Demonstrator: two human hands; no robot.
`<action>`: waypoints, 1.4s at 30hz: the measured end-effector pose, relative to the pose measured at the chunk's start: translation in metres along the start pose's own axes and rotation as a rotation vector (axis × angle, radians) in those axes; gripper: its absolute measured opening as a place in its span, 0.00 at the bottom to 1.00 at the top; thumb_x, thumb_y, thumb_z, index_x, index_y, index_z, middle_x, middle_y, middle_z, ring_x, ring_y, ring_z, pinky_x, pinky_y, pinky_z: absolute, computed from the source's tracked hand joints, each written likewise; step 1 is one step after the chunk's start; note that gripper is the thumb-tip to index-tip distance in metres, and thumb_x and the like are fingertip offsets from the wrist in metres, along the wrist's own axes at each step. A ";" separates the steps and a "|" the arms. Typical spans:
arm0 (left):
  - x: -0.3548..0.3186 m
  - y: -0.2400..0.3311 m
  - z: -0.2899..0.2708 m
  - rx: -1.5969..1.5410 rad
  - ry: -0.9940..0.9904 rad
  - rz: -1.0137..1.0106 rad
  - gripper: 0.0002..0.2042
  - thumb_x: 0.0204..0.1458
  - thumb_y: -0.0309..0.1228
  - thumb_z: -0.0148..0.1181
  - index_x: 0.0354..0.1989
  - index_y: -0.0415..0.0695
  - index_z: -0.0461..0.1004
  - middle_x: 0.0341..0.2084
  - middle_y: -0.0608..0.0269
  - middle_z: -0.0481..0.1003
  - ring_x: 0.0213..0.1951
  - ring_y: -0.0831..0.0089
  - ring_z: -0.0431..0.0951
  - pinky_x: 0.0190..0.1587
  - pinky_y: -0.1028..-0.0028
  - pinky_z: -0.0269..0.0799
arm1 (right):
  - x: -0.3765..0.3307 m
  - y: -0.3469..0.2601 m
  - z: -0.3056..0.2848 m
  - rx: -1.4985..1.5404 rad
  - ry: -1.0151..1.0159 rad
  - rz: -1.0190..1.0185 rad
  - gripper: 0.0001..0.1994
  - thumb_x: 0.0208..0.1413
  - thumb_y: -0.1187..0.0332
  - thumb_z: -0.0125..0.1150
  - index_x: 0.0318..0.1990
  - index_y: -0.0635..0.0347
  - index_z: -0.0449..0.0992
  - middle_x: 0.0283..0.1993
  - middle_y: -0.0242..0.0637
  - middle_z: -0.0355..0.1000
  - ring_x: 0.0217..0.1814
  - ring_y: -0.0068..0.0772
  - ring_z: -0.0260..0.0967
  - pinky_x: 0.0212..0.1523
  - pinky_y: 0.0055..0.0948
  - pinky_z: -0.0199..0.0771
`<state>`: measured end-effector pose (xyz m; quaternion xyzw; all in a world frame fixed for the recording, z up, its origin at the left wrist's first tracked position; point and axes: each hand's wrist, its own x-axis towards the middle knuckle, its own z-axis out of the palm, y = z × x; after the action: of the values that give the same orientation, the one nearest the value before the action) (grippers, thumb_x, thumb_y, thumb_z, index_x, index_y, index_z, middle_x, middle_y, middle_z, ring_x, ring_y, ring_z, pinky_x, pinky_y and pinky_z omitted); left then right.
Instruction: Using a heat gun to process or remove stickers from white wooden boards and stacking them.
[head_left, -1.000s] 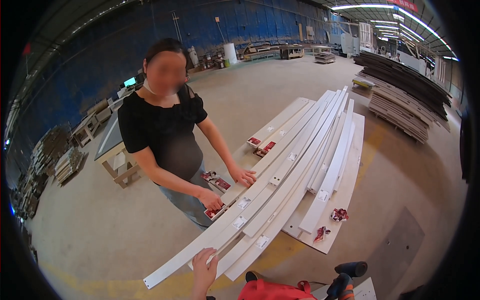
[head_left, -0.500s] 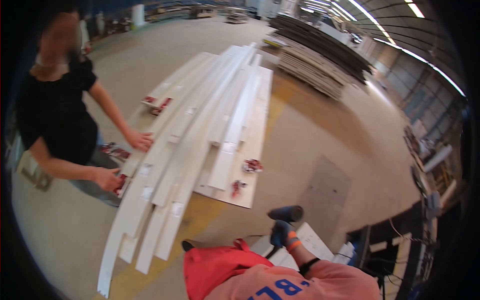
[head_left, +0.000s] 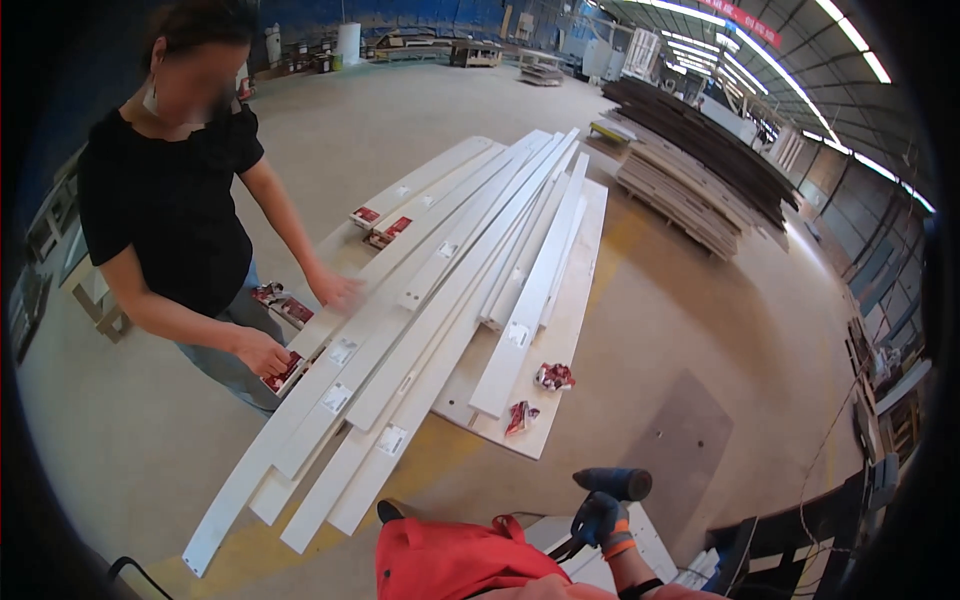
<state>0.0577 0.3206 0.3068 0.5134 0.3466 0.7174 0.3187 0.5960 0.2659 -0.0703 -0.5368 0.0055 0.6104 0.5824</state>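
Observation:
My right hand (head_left: 600, 520), in a dark glove with an orange cuff, is closed round the grip of a blue and black pistol-shaped power tool (head_left: 614, 483). Its barrel lies roughly level, above white boards (head_left: 645, 555) at the lower right. My left hand is out of view. Beyond the tool, long white strips (head_left: 470, 250) with small labels lie overlapping on a pale board (head_left: 575, 290). Two crumpled red-and-white wrappings (head_left: 554, 377) rest on that board's near corner. The tool is apart from the strips.
Across the strips stands a person in a black top (head_left: 180, 200), one hand (head_left: 262, 352) at a red-wrapped strip end, the other (head_left: 338, 290) over the strips. Stacked dark and grey boards (head_left: 690, 150) stand at the back right. A black-edged bench with cables (head_left: 780, 540) is at lower right.
The view has shifted, so the whole scene sits lower and further right. The tool stays in my right hand. The other person's far hand has moved further over the strips and is blurred.

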 end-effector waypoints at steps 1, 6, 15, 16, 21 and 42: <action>0.006 0.002 0.004 -0.059 -0.036 -0.016 0.14 0.63 0.36 0.46 0.49 0.40 0.65 0.54 0.48 0.67 0.57 0.56 0.67 0.55 0.44 0.59 | -0.009 -0.004 0.001 0.082 -0.007 0.033 0.05 0.50 0.66 0.58 0.28 0.54 0.72 0.21 0.34 0.67 0.23 0.37 0.67 0.24 0.44 0.70; 0.054 -0.008 0.087 -0.523 -0.255 0.039 0.15 0.62 0.37 0.47 0.52 0.40 0.63 0.55 0.47 0.65 0.58 0.54 0.66 0.56 0.40 0.57 | -0.004 0.011 0.008 -0.363 -0.105 -0.068 0.10 0.52 0.61 0.60 0.30 0.55 0.69 0.21 0.38 0.68 0.19 0.38 0.64 0.22 0.36 0.68; 0.068 0.072 0.118 -0.936 -0.591 0.073 0.19 0.61 0.37 0.50 0.56 0.41 0.58 0.57 0.46 0.62 0.62 0.50 0.63 0.58 0.33 0.51 | 0.015 0.014 0.005 -0.148 0.125 0.046 0.09 0.53 0.61 0.58 0.31 0.56 0.70 0.23 0.37 0.69 0.22 0.36 0.66 0.23 0.36 0.68; 0.066 0.073 0.119 -0.964 -0.609 0.033 0.20 0.61 0.37 0.50 0.56 0.41 0.57 0.57 0.46 0.62 0.62 0.50 0.62 0.59 0.32 0.51 | 0.027 0.016 -0.013 -0.019 -0.001 0.100 0.08 0.52 0.61 0.59 0.32 0.53 0.69 0.25 0.36 0.68 0.24 0.37 0.66 0.24 0.39 0.67; 0.013 0.084 0.125 -0.786 -0.724 -0.276 0.12 0.64 0.35 0.45 0.51 0.43 0.59 0.47 0.50 0.66 0.43 0.55 0.76 0.54 0.50 0.69 | 0.024 -0.001 0.025 -0.120 0.054 -0.003 0.15 0.47 0.67 0.66 0.41 0.61 0.71 0.31 0.44 0.73 0.30 0.42 0.72 0.31 0.41 0.74; 0.018 -0.032 0.195 -1.051 -1.084 -0.223 0.11 0.57 0.34 0.55 0.39 0.36 0.69 0.33 0.52 0.73 0.31 0.65 0.77 0.37 0.67 0.72 | 0.030 0.052 -0.043 0.156 0.135 0.050 0.20 0.47 0.66 0.67 0.45 0.66 0.70 0.31 0.45 0.74 0.28 0.43 0.71 0.31 0.41 0.74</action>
<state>0.2429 0.3862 0.3346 0.5366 -0.1956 0.3992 0.7173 0.5942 0.2432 -0.1406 -0.5294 0.1055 0.5851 0.6052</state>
